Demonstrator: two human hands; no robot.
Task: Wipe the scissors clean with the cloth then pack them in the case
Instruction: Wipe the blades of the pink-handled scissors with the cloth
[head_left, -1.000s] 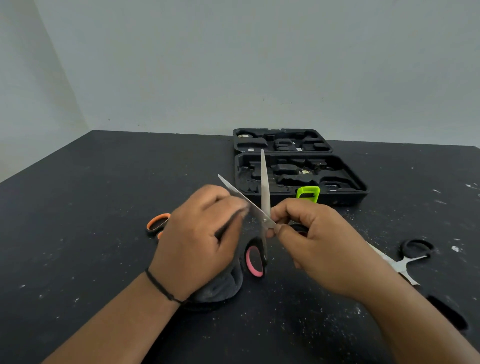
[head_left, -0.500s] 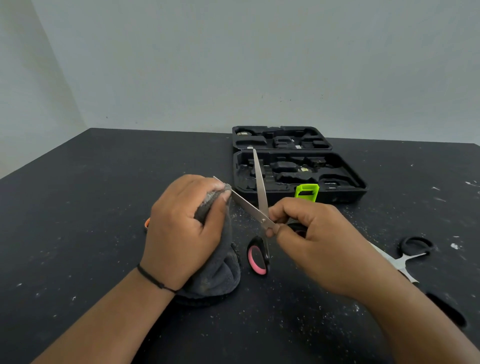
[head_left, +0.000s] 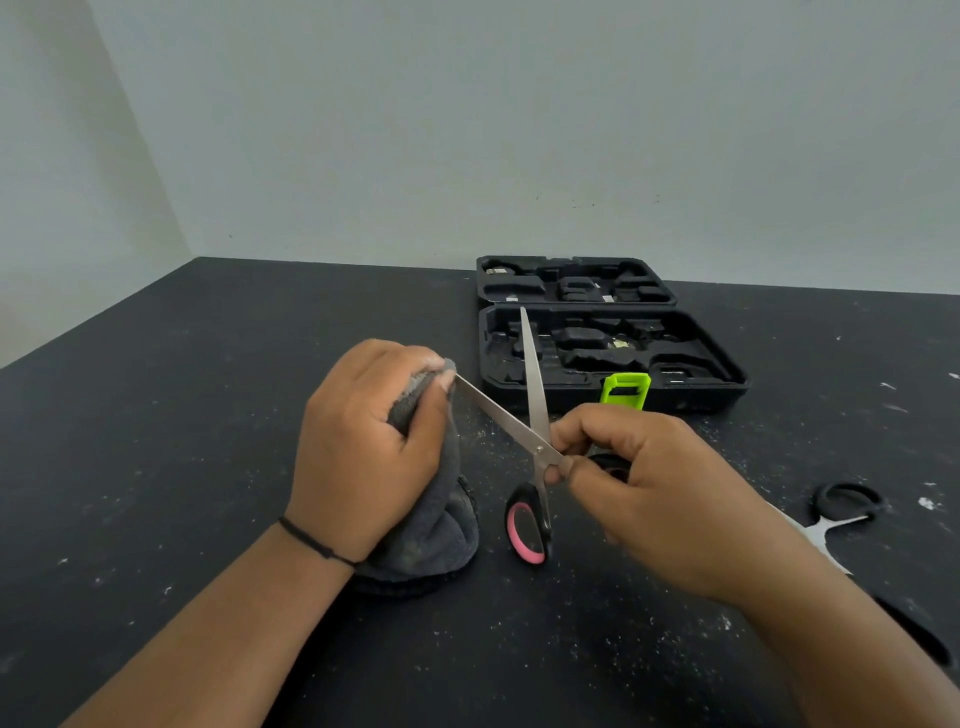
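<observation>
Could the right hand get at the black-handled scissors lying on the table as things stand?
Probably not yet: the right hand is pinching the pink-handled scissors at the pivot. The black-handled scissors lie just right of its forearm with nothing on top of them, so once freed it likely could.

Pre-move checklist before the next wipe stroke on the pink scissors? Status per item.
1. Right hand grips the pink scissors near the pivot: ok.
2. Blades spread open for access: ok.
3. Cloth in the left hand pinched on the tip of the left blade: ok.
4. Upright blade wiped: cannot tell.
5. Case open and lying flat behind the hands: ok.
6. A slot in the case that fits the scissors: cannot tell.
</observation>
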